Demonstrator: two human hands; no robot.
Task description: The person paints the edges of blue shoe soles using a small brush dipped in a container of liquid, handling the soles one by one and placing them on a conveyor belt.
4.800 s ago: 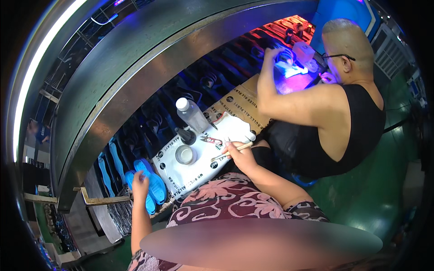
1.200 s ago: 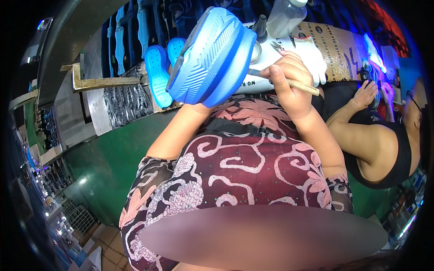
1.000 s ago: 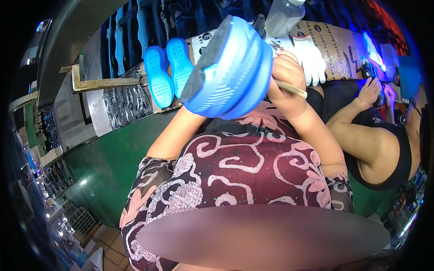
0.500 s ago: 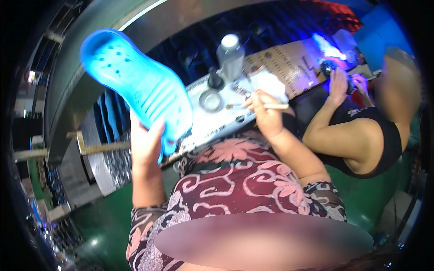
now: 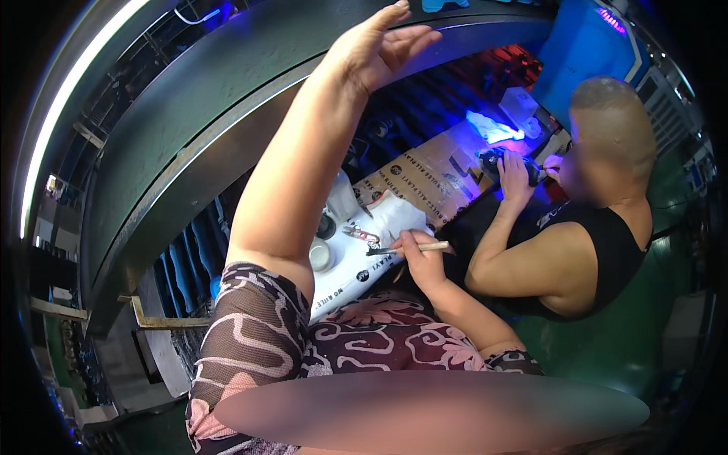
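My left hand (image 5: 375, 51) is stretched far forward over the green conveyor belt (image 5: 258, 91), fingers apart and holding nothing. Just beyond it, a light blue piece (image 5: 446, 4) lies on the belt, cut off by the top edge. In my right hand (image 5: 426, 267) is a slim brush (image 5: 434, 246) with a pale handle, its dark tip pointing left above the white-covered work surface (image 5: 341, 277). Left of the tip stands a small round pot (image 5: 321, 256). Red-handled snips (image 5: 359, 235) lie near the brush, and a clear bottle (image 5: 343, 199) is partly behind my left forearm.
A crumpled white cloth (image 5: 396, 212) lies beside printed cardboard (image 5: 432, 178). At right, a co-worker in a black top (image 5: 599, 258) handles a dark shoe (image 5: 493, 161) under bluish light. Dark blue hanging strips (image 5: 182, 265) are under the curved belt's edge.
My left hand has let go of the blue clog and now reaches up and right over the belt. My right hand keeps the brush, now lower and slightly left in view.
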